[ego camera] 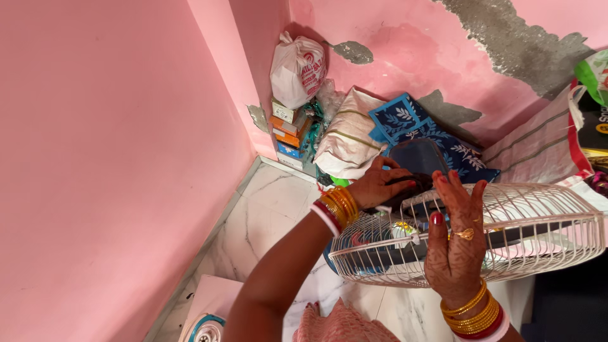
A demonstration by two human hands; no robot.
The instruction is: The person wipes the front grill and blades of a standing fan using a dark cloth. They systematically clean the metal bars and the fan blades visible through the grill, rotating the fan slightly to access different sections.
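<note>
Bare pink wall (95, 158) on the far left, marble floor (266, 215) below it, and a junk corner at the back: a tied plastic bag (296, 69) on a stack of small boxes (288, 136), next to folded cloth (348, 139).

The person's left hand (379, 185) reaches behind the white wire fan guard (506, 221), fingers curled on what looks like the dark motor housing (415, 183). How firm that grip is, hard to say.

The right hand (457, 237) lies flat and open against the front of the guard, fingers spread, steadying rather than gripping. The fan itself sits low in the middle-right, just in front of the piled bags.

The risk is probably that the open palm slips on the thin wires and the fan tips into the pile. Fingers or bangles (472, 313) could also snag between the wires.
</note>
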